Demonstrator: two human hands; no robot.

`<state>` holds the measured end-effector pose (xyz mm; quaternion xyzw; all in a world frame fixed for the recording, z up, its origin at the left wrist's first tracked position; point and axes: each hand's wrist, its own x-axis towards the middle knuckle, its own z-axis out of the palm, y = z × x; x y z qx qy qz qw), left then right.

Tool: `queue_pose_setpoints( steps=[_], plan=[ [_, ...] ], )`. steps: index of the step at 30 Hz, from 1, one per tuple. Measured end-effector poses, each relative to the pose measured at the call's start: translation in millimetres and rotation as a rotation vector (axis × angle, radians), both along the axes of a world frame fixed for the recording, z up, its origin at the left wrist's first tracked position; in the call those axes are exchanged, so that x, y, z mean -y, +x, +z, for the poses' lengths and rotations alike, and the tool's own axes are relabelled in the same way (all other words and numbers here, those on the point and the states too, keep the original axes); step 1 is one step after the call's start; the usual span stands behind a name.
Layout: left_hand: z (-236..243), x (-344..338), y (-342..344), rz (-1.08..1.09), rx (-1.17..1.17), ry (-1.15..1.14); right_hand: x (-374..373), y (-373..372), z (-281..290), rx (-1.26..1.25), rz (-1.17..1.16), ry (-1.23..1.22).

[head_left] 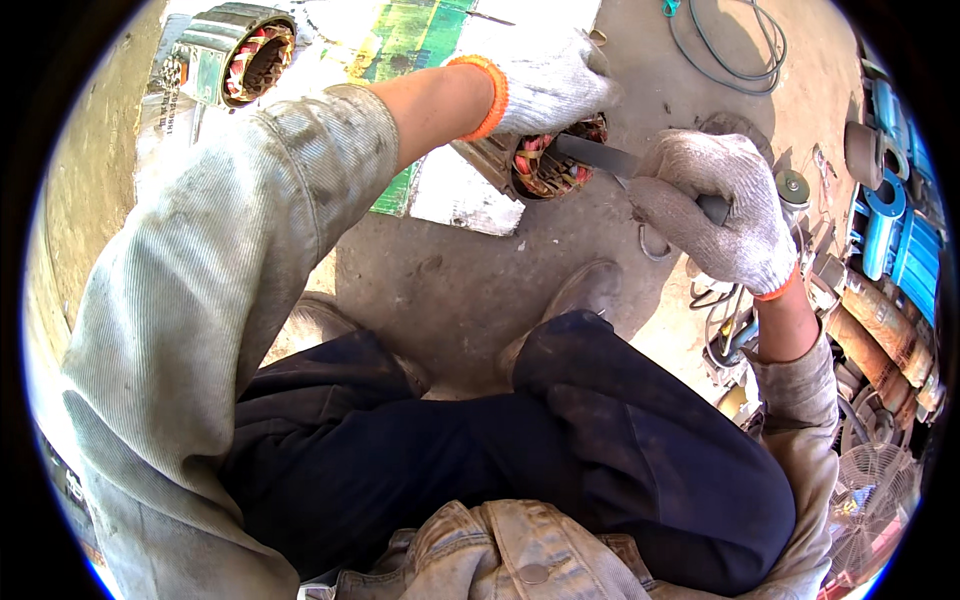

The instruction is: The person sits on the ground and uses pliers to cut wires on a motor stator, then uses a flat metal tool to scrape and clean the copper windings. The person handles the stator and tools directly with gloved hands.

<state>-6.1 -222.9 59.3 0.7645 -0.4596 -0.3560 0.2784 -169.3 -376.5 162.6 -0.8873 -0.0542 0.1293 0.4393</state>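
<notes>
My left hand [560, 85], in a white knit glove with an orange cuff, presses on the upper side of a motor stator [495, 160]; its fingers curl down, and their tips are hidden. Red and yellowish windings [535, 168] show in the stator's round opening, which faces right. My right hand [715, 205], in a greyer knit glove, is closed round a flat-bladed tool [600, 155]. The dark blade points left and its end reaches into the opening, among the windings. The tool's exact kind is unclear.
A second motor stator [235, 55] lies at the far left. Beneath the work are a white and green board [465, 200] and grey floor. A cable [730, 70] is coiled at the far right. Blue motor housings [885, 210], rusty cylinders [880, 310] and a fan guard [875, 490] crowd the right.
</notes>
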Motion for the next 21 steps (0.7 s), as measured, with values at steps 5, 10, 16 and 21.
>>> queue_pose_setpoints(
  steps=[5, 10, 16, 21],
  plan=[
    [-4, -4, 10, 0.128, -0.218, -0.036, 7, 0, 7, 0.054, 0.058, -0.01],
    [-4, -7, 7, 0.15, -0.188, -0.064, 7, 2, 11, -0.017, 0.08, -0.027],
    [2, -9, 10, 0.101, -0.151, -0.064, 9, 1, 4, -0.042, 0.017, 0.035],
    [8, -6, 14, 0.122, -0.277, -0.017, 16, -1, 11, -0.032, -0.001, 0.083]
  ],
)
